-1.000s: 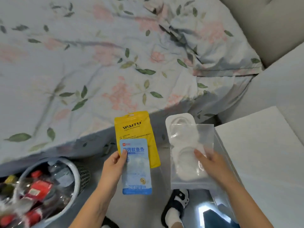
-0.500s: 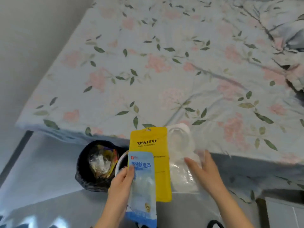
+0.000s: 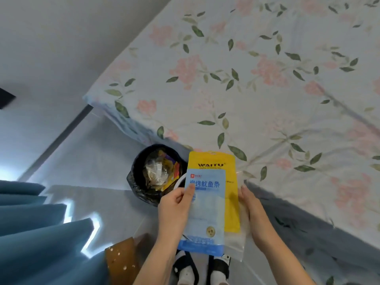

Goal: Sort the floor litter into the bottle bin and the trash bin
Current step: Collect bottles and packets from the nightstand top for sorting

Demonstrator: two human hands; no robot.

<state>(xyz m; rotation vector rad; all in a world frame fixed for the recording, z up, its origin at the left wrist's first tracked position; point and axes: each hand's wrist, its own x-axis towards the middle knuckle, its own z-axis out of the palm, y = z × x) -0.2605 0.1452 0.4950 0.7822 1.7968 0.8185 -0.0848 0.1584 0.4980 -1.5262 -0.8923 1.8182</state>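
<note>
My left hand (image 3: 174,210) pinches a light blue snack pouch (image 3: 205,214) with a yellow WAITU pouch (image 3: 213,163) stacked behind it. My right hand (image 3: 251,208) holds a clear plastic bag (image 3: 238,243) that sits behind both pouches at their right edge. The stack hangs upright just right of a black-lined trash bin (image 3: 139,177), which holds crumpled wrappers (image 3: 160,171). A white rim (image 3: 178,179), partly hidden by the pouches, shows beside that bin.
A bed with a floral sheet (image 3: 267,89) fills the upper right. Blue curtains (image 3: 41,233) hang at the lower left beside a brown box (image 3: 121,262). My feet in black sandals (image 3: 185,270) stand on the grey floor (image 3: 92,161).
My view swung left from the bottle bin to the black trash bin. My right hand brought the clear bag in behind the two pouches, and all three now form one stack.
</note>
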